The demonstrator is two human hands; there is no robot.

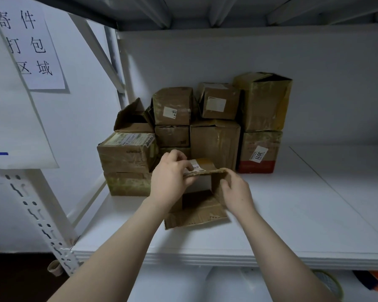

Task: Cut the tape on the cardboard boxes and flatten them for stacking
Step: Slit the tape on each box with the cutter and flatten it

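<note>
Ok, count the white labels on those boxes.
5: one on the held box, one atop the front-left box, one each on two upper boxes, one on the red-based box. Others may be hidden.

Shelf board (303, 203): white. Open box (196, 216): plain brown; its label (194, 165) white, black print. Carton (268, 144) at 2 o'clock: brown, red base band; its sticker (258, 153) white, black "3011". Paper sign (28, 46) at 10 o'clock: white, black characters.

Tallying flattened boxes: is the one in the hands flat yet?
Not flat. The box stands as an open tube between left hand and right hand; the shelf shows through it.
</note>
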